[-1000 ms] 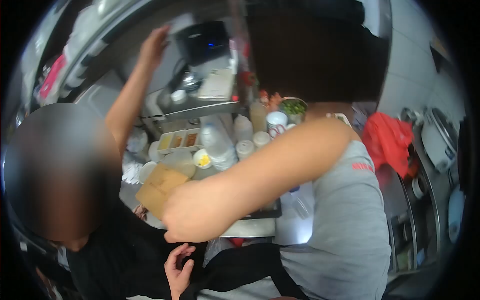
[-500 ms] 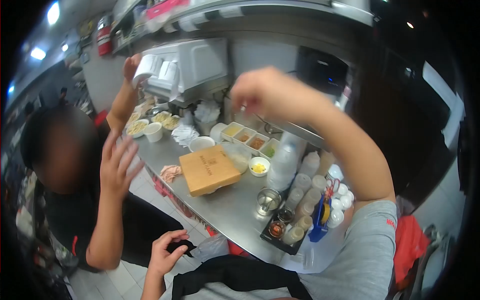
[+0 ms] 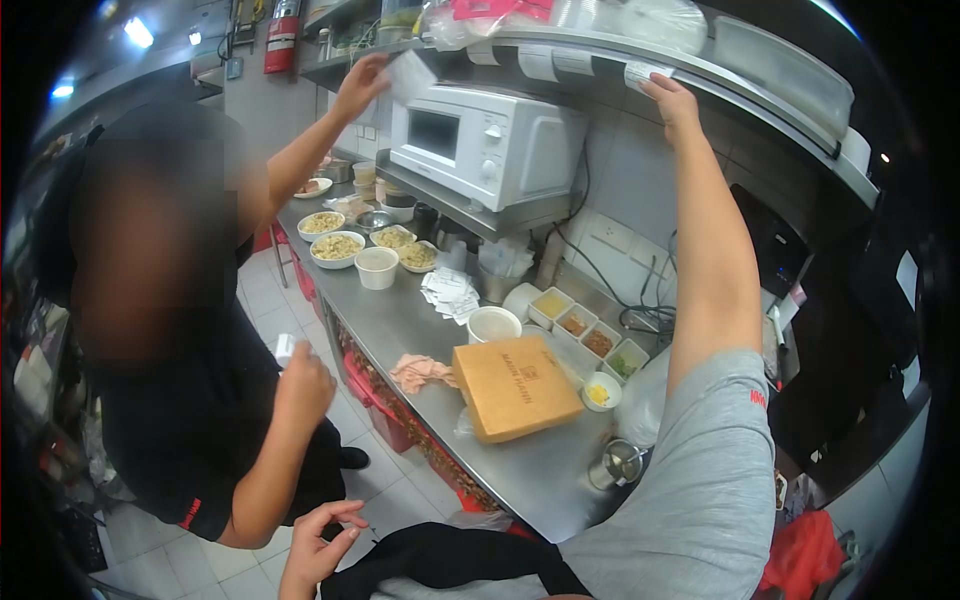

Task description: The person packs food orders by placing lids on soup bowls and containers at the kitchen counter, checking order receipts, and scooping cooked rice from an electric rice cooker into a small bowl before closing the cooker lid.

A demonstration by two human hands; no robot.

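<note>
My right hand (image 3: 672,106) is raised to the edge of the overhead shelf (image 3: 700,75). Its fingers pinch a printed order slip (image 3: 641,74) at the shelf's front rail, and more paper slips (image 3: 537,63) hang to the left of it. Low in front of my body, my left hand (image 3: 318,548) is open and holds nothing, its fingers loosely curved. The counter's near edge lies to its right. On the counter, below my raised arm, sits a brown cardboard box (image 3: 515,390).
A co-worker (image 3: 170,330) stands at the left, one hand raised with a blurred paper slip (image 3: 410,76), the other near a small white object (image 3: 286,349). A microwave (image 3: 480,140), several food bowls (image 3: 337,250), crumpled papers (image 3: 450,294) and a metal cup (image 3: 617,463) are around the counter.
My right hand has moved up from above the counter to the shelf edge, where it now grips a slip. The view has shifted. The co-worker's raised hand has moved along the shelf side.
</note>
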